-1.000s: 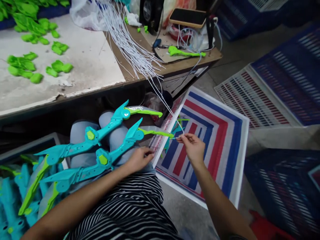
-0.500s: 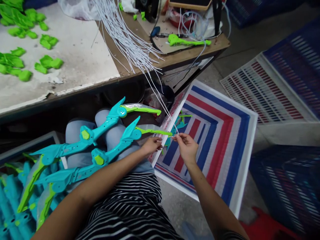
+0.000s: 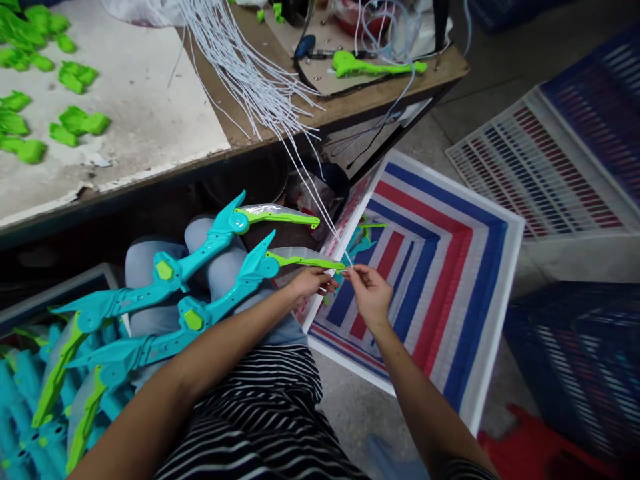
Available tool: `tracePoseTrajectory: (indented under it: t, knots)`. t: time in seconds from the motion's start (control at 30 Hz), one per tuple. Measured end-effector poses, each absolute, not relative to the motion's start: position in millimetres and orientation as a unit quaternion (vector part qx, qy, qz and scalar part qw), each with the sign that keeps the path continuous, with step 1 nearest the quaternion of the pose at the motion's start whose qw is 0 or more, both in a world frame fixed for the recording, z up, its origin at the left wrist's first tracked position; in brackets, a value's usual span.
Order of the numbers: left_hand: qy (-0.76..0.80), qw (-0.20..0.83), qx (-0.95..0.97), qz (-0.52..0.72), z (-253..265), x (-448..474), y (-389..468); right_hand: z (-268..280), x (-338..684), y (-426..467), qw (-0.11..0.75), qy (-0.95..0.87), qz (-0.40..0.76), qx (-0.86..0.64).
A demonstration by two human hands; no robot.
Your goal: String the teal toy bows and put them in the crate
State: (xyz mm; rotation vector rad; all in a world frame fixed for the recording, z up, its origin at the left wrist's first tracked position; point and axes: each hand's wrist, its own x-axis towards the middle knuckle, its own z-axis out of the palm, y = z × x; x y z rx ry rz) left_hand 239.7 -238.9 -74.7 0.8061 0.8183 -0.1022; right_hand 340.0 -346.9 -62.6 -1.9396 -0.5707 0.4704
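Two turquoise toy bows with lime-green limb ends lie side by side across my lap, the farther bow (image 3: 203,257) and the nearer bow (image 3: 220,308). My right hand (image 3: 371,293) pinches a white string (image 3: 327,220) right at the nearer bow's green tip. Just left of that tip, my left hand (image 3: 311,283) has its fingers curled against the underside of the green limb. A small white bit shows at its fingertips; exactly what they grip is partly hidden. From a bundle of white strings (image 3: 250,80) on the table, strands run down to my right hand.
Below my hands stands a white-rimmed crate (image 3: 500,320) with a striped lining and toy bows inside. More bows fill a bin (image 3: 40,393) at left. Green parts (image 3: 80,125) and a green piece (image 3: 375,65) lie on the table (image 3: 160,113). Other crates (image 3: 545,167) stand at right.
My left hand has moved right, closer to the nearer bow's tip, and its fingers have curled in. The right hand still pinches the string there. The view has shifted slightly.
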Motion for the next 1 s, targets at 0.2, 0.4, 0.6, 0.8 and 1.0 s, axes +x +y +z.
tracePoseTrajectory:
  t: [0.2,0.4,0.6,0.8,1.0]
  knots:
    - [0.368,0.847,0.384,-0.007,-85,246,-242,-71,344,-348,0.500,-0.240,0.177,-0.813]
    - [0.374,0.823,0.427,-0.020,-80,245,-242,-79,343,-331,0.553,-0.153,0.304,-0.760]
    - [0.393,0.772,0.497,-0.055,-55,229,-239,-79,334,-331,0.544,-0.184,0.243,-0.781]
    - [0.355,0.655,0.659,-0.105,16,86,-219,-83,333,-344,0.529,-0.204,0.194,-0.801]
    - [0.564,0.494,0.628,-0.208,38,-137,-235,-84,331,-355,0.533,-0.181,0.199,-0.802]
